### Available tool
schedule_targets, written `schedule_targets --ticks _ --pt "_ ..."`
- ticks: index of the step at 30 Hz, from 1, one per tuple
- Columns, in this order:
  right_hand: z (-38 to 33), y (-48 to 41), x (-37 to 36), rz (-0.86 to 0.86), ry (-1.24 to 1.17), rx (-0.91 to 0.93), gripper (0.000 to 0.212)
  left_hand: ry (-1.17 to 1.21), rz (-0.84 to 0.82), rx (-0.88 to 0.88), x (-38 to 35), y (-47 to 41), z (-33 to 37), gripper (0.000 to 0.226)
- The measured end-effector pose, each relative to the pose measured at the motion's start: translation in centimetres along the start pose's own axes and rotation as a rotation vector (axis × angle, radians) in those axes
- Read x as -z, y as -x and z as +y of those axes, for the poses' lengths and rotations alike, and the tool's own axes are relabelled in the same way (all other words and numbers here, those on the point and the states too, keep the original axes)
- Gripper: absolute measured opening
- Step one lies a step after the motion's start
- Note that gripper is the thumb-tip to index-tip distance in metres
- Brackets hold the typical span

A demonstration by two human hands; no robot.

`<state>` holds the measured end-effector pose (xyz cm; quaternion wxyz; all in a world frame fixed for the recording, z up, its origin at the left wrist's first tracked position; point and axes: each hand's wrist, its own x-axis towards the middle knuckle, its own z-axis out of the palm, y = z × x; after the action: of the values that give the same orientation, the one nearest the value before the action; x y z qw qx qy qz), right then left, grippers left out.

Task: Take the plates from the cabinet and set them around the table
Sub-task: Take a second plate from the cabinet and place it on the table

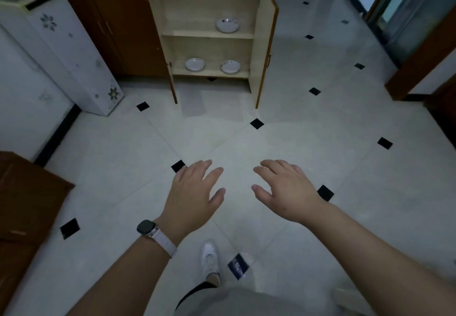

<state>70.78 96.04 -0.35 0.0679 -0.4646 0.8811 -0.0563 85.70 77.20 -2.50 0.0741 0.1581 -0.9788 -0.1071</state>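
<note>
Far past the fingertips, three plates sit in the open cabinet (pixel 209 4): one (pixel 227 24) up high, two (pixel 195 64) (pixel 230 66) down low. Left hand (pixel 195 192) and right hand (pixel 287 190) hold nothing, fingers spread wide.

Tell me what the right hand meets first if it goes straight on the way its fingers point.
Nothing nearby: the open right hand points up-left over bare floor tiles, roughly toward the open cabinet. Depth is unclear.

A home's dining area: white flower-patterned fridge (pixel 74 51), open pale wooden cabinet (pixel 209 7) holding white plates (pixel 195 64), black-diamond tiled floor (pixel 246 155).
</note>
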Motion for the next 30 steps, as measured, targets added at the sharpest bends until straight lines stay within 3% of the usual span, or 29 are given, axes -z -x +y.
schedule_targets --ticks 11,22,30 --pt "-3.2 -16.1 4.0 0.039 0.052 -0.038 0.061 0.024 0.024 -0.059 3.3 -12.4 -11.8 0.05" --pt "-1.5 -26.2 4.4 0.042 0.026 -0.033 0.061 0.004 0.043 -0.049 4.0 -21.8 -16.6 0.05" --pt "3.8 -36.9 4.6 0.042 -0.031 -0.012 0.063 -0.082 0.005 -0.001 3.0 -31.2 -18.9 0.053"
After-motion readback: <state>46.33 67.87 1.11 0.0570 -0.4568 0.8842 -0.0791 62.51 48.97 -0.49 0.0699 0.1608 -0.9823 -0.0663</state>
